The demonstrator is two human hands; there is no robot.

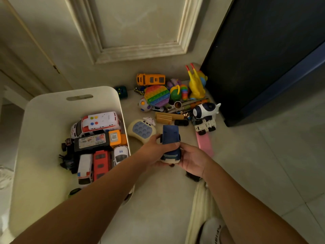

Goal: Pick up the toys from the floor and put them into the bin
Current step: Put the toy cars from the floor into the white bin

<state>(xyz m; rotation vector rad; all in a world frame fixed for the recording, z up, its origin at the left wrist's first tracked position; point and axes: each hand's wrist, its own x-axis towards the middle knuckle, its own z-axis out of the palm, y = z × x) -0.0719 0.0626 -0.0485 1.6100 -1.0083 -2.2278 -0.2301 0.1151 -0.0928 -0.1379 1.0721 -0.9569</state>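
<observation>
both hands hold one blue truck just above the floor, right beside the bin. the left hand wraps its fingers round the truck's left side, and the right hand cups the right side and front end, so the toy is pressed between them. the truck is smooth hard plastic, boxy at the back, with a pale rounded bumper at the near end. the bin is white, tall and smooth, with round corners and a long slot handle near the top. inside it lie plastic cars packed close: a white ambulance with coloured dots, a red bus, a white van, a white car, an orange block and a flat black box. more toys sit on the pale, shiny floor past the hands: a cream game pad with round bumps, a rainbow pop mat with eight sides, an orange bus, a yellow plastic toy, a round white robot, a blocky white truck and a flat pink strip. a dark cabinet stands at the right.
</observation>
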